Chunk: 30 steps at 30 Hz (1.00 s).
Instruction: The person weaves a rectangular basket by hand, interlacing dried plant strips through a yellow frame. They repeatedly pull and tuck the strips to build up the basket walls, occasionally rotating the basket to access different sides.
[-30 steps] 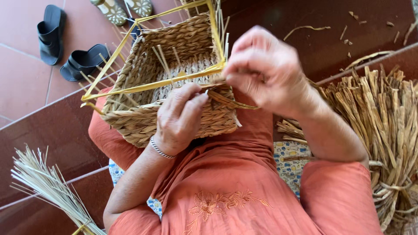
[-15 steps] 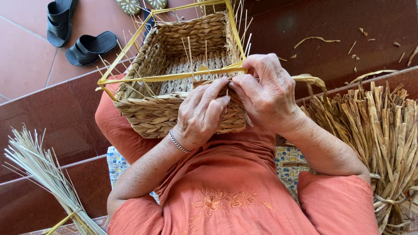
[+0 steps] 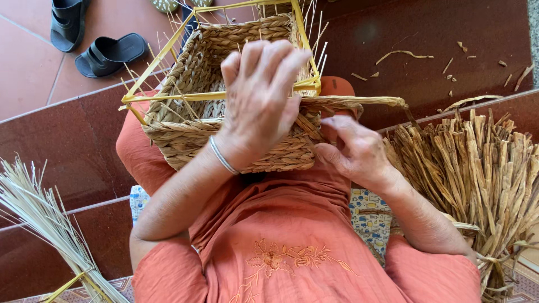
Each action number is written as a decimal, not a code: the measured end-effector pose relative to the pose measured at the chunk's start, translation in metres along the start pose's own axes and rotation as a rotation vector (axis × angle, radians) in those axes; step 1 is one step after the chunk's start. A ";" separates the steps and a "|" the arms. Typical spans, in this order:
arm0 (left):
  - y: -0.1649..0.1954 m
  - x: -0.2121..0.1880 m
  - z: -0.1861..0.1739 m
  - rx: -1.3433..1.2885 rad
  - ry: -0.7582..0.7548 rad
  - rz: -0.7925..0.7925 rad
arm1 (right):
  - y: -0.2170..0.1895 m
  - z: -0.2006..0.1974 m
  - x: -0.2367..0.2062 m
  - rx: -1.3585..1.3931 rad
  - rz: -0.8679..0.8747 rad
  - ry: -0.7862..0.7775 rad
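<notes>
Both of your hands are at the near wall of the woven basket, which rests on your lap, tilted so its open top faces away from you. Your left hand is raised over the near rim with the fingers spread and loosely curled; it covers part of the yellow frame that runs around the basket's top, and you cannot tell from here whether it grips anything. A thin silver bracelet sits on that wrist. Your right hand lies lower and to the right, fingers narrowed and pressed against the basket's right near corner, pinching a flat fibre strand that runs off to the right from the rim. Thin pale stakes stick up from the basket's walls. On the right, just beside your right arm, stands a thick bundle of dried reeds. On the near left lies a sheaf of pale thin straws. Far left, on the red tiled floor, lies a pair of dark sandals.
</notes>
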State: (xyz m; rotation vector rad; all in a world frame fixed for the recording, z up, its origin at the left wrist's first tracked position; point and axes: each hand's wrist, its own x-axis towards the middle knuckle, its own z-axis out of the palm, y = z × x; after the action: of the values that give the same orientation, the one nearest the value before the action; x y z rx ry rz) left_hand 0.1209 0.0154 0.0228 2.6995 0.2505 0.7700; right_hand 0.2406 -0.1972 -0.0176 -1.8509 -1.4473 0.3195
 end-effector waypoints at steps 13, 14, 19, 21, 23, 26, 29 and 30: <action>-0.028 0.022 0.006 -0.359 -0.273 -0.021 | -0.019 -0.053 -0.010 -0.539 -0.227 0.515; -0.028 0.022 0.006 -0.365 -0.275 -0.024 | -0.018 -0.047 -0.003 -0.524 -0.327 0.582; -0.028 0.022 0.000 -0.354 -0.319 -0.032 | -0.006 -0.007 0.040 -0.306 -0.464 0.397; -0.027 0.022 -0.002 -0.332 -0.337 -0.058 | -0.008 0.004 0.049 -0.247 -0.478 0.376; -0.025 0.021 -0.002 -0.444 -0.319 -0.115 | -0.011 0.007 0.051 -0.254 -0.477 0.377; -0.021 0.018 -0.001 -0.399 -0.220 -0.065 | -0.014 0.007 0.049 -0.355 -0.444 0.369; -0.018 0.016 0.000 -0.346 -0.169 -0.016 | -0.012 0.009 0.045 -0.305 -0.449 0.341; -0.016 0.016 -0.001 -0.343 -0.165 -0.012 | -0.010 0.009 0.043 -0.209 -0.415 0.322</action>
State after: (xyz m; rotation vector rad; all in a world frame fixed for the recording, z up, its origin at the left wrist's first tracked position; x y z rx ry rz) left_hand 0.1330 0.0350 0.0252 2.4146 0.0858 0.5270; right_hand 0.2425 -0.1537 -0.0066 -1.6108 -1.6294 -0.3292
